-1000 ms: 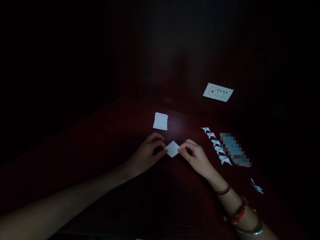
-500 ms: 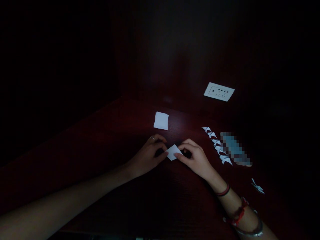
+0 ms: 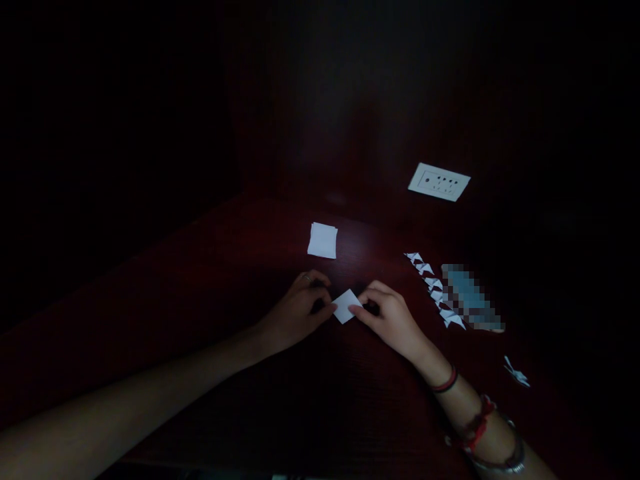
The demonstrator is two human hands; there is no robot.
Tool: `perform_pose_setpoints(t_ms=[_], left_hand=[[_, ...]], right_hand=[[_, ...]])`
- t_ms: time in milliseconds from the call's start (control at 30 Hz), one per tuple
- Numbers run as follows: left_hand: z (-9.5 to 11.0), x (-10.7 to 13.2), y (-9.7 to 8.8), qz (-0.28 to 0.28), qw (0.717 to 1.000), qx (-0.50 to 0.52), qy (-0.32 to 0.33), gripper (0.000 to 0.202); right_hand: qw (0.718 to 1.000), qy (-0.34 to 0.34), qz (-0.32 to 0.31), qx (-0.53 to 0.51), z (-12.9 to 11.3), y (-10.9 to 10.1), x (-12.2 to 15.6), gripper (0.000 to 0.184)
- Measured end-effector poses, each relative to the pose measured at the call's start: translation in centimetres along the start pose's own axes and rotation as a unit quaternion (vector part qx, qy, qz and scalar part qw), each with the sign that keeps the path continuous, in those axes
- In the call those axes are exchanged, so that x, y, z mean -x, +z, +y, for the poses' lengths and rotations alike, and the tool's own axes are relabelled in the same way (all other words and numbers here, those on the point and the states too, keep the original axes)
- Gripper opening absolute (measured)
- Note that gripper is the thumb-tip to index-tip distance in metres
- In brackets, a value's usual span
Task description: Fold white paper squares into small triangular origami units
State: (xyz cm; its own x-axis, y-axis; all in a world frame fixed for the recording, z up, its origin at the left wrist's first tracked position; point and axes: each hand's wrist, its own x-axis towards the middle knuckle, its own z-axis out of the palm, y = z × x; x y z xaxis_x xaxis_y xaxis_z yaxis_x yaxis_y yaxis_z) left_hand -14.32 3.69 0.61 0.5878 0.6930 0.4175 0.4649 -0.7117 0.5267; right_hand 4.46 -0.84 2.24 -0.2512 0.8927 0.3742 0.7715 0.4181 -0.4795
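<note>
A small white square of paper [image 3: 346,307], turned so that a corner points away from me, is held between my two hands above the dark red table [image 3: 225,253]. My left hand [image 3: 303,308] pinches its left corner between thumb and fingers. On the right side, my right hand [image 3: 387,310] grips the paper, its thumb lying on top and its fingers curled behind. Beyond the hands lies a stack of white paper squares [image 3: 323,241]. Whether the held paper is folded I cannot tell.
Several folded white paper pieces [image 3: 434,290] stand in a slanting row at the right, beside a blurred bluish oblong object [image 3: 470,297]. Nearer me on that side lies another folded paper piece [image 3: 516,372]. A white socket plate [image 3: 439,182] is on the back wall.
Hardly anything differs. My right fingers have shifted slightly on the paper, and both hands keep their hold at the same spot.
</note>
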Motion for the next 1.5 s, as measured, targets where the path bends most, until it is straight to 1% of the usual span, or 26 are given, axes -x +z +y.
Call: perform_pose_setpoints(t_ms=[133,233,300,333,367,433,500,600,633,733,833,1000,1100,1233,1367,1500], left_hand=[[-0.8,0.2,0.6,-0.014,0.998,-0.053,-0.012,0.018],[-0.8,0.3,0.8,-0.015,0.994,-0.108,-0.007,0.013],[-0.6,0.2,0.8,-0.011,0.991,-0.136,-0.001,0.024],[-0.5,0.2,0.7,-0.009,0.989,-0.148,0.008,0.027],[-0.3,0.1,0.6,-0.008,0.987,-0.158,0.021,0.026],[-0.1,0.0,0.4,-0.017,0.983,-0.173,0.055,0.017],[0.1,0.0,0.1,-0.053,0.978,-0.181,0.09,0.012],[0.2,0.1,-0.5,-0.124,0.962,-0.194,0.146,0.016],[0.2,0.1,-0.7,-0.139,0.956,-0.202,0.163,0.018],[0.0,0.3,-1.1,-0.152,0.942,-0.223,0.198,0.023],[-0.3,0.5,-1.5,-0.156,0.939,-0.22,0.215,0.027],[-0.5,0.6,-2.1,-0.175,0.938,-0.202,0.223,0.031],[-0.4,0.6,-2.4,-0.192,0.938,-0.192,0.217,0.033],[-0.5,0.5,-2.4,-0.199,0.939,-0.183,0.212,0.037],[-0.6,0.4,-2.5,-0.208,0.939,-0.177,0.21,0.04],[-0.8,0.4,-2.5,-0.204,0.94,-0.171,0.213,0.038]], right_hand=[[0.999,0.027,-0.014,0.043,0.6,0.7,0.1,0.013],[0.997,0.029,-0.026,0.072,0.8,1.0,0.1,0.013],[0.996,0.006,-0.034,0.08,0.7,1.0,0.2,0.021],[0.996,-0.011,-0.04,0.084,0.6,1.0,0.2,0.022],[0.994,-0.03,-0.05,0.089,0.5,0.9,0.3,0.022],[0.99,-0.062,-0.07,0.103,0.3,0.7,0.3,0.021],[0.986,-0.086,-0.09,0.115,0.2,0.5,0.3,0.022],[0.978,-0.119,-0.115,0.128,0.1,0.2,0.3,0.024],[0.976,-0.128,-0.121,0.131,0.2,0.1,0.3,0.025],[0.972,-0.14,-0.133,0.133,0.3,-0.1,0.2,0.028],[0.971,-0.145,-0.142,0.124,0.4,-0.2,0.2,0.03],[0.971,-0.141,-0.149,0.121,0.6,-0.5,0.3,0.03],[0.969,-0.143,-0.157,0.126,0.4,-0.7,0.4,0.034],[0.964,-0.149,-0.164,0.146,0.1,-1.0,0.4,0.037],[0.961,-0.156,-0.161,0.159,0.1,-1.1,0.3,0.033],[0.96,-0.165,-0.166,0.156,0.4,-1.2,0.2,0.026]])
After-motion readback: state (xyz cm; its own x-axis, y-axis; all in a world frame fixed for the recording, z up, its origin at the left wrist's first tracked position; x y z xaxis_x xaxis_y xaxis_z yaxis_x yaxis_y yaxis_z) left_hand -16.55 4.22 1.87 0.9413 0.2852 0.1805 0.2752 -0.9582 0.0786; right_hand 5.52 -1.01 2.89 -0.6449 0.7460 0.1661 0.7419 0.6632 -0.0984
